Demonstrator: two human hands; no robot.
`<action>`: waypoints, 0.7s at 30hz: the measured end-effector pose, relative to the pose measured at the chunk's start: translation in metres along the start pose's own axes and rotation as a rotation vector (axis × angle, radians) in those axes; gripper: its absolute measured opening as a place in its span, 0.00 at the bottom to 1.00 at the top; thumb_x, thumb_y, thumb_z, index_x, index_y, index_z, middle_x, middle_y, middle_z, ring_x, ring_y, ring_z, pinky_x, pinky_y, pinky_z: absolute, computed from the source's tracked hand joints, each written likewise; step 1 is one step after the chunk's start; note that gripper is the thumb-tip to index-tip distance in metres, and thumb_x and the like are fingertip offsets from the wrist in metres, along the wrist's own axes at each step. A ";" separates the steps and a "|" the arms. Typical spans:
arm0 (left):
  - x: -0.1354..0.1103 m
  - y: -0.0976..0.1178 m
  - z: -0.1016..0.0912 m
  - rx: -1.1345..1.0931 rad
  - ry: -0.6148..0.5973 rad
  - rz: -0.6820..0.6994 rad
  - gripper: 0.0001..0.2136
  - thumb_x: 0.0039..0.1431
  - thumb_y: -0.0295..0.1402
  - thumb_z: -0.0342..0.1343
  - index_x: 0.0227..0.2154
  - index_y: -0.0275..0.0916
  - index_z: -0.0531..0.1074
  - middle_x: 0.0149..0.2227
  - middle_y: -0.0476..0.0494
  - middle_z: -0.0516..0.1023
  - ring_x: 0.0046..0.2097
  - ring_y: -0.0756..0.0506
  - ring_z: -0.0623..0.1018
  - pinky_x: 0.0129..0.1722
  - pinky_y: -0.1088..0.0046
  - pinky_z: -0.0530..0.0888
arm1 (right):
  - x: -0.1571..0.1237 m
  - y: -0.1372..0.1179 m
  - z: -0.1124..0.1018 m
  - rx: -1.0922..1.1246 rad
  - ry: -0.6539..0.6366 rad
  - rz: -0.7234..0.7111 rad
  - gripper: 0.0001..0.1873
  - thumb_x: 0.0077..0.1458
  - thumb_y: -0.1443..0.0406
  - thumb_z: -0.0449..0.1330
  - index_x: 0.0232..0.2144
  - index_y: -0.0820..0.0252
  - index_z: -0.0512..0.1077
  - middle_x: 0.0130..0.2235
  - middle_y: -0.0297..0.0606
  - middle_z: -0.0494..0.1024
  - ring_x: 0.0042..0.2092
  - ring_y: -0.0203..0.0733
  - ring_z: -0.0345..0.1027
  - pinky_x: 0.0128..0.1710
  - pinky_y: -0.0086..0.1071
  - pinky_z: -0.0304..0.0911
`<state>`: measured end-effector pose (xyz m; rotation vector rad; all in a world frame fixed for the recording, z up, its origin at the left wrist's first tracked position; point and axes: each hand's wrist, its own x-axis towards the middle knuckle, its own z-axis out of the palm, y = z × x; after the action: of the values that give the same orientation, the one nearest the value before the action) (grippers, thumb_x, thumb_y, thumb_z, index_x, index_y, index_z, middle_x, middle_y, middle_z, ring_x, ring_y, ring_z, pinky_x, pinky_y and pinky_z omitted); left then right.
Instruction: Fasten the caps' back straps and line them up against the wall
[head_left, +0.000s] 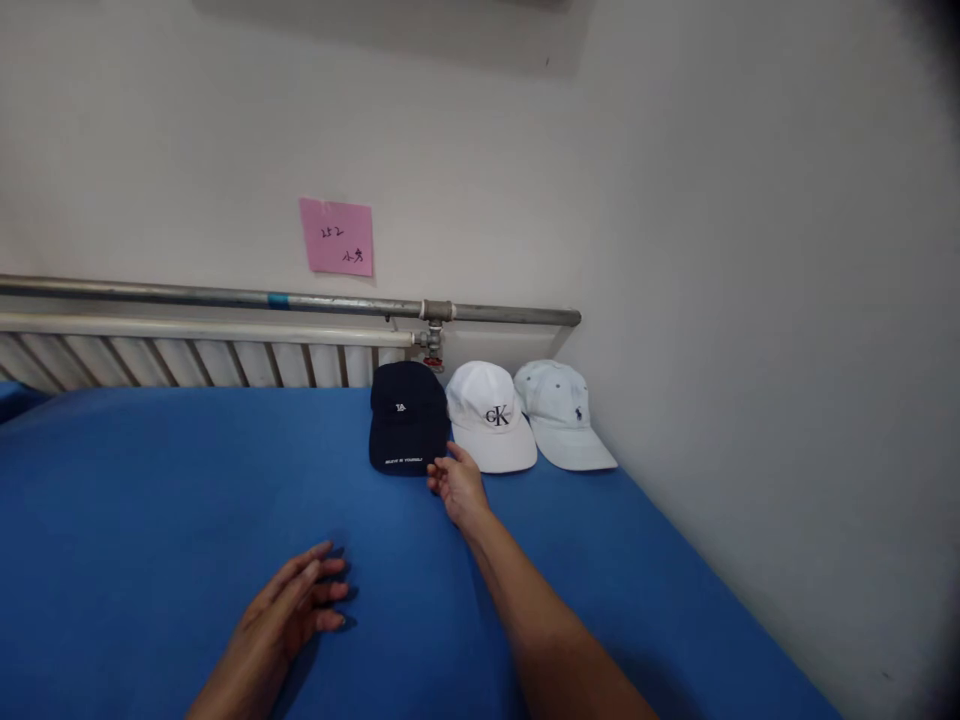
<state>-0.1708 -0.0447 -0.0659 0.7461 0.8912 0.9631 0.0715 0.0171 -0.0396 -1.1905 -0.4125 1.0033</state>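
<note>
Three baseball caps stand side by side at the back of a blue-covered bed. On the left is a black cap (409, 415) with small white lettering on its front and brim. Beside it sits a white cap (487, 405) with a dark "CK" mark, then a pale blue cap (559, 405) with a small dark emblem. My right hand (459, 485) is closed at the right corner of the black cap's brim, close to the white cap. Lower left, my left hand (289, 605) hovers low over the bed with fingers apart, holding nothing.
The bed's blue sheet (187, 500) runs to the right wall (750, 350). Behind it are a white radiator (247, 362), a metal pipe (187, 295) and a red-handled valve (433, 362). A pink note (337, 237) with handwriting is stuck on the back wall.
</note>
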 end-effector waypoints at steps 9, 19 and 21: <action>-0.001 0.002 0.002 0.039 -0.005 0.008 0.23 0.44 0.39 0.69 0.43 0.35 0.75 0.42 0.37 0.78 0.38 0.42 0.78 0.32 0.68 0.77 | -0.011 0.004 -0.007 -0.355 0.009 -0.148 0.35 0.41 0.74 0.54 0.55 0.57 0.63 0.50 0.44 0.72 0.20 0.29 0.63 0.17 0.27 0.55; -0.003 0.001 0.006 0.125 -0.026 0.029 0.22 0.47 0.39 0.68 0.44 0.33 0.74 0.40 0.37 0.77 0.37 0.44 0.78 0.33 0.70 0.77 | -0.007 0.006 -0.014 -0.771 -0.077 -0.389 0.29 0.47 0.73 0.53 0.54 0.57 0.66 0.41 0.41 0.75 0.25 0.35 0.67 0.24 0.30 0.64; -0.002 -0.001 0.005 0.130 -0.040 0.041 0.22 0.46 0.40 0.68 0.43 0.34 0.74 0.40 0.38 0.77 0.36 0.44 0.78 0.32 0.71 0.76 | -0.014 0.006 -0.013 -0.868 -0.112 -0.523 0.28 0.49 0.74 0.51 0.53 0.59 0.67 0.51 0.46 0.71 0.40 0.42 0.72 0.37 0.35 0.69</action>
<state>-0.1663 -0.0473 -0.0642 0.8944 0.9121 0.9299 0.0711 -0.0021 -0.0465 -1.6615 -1.2614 0.4152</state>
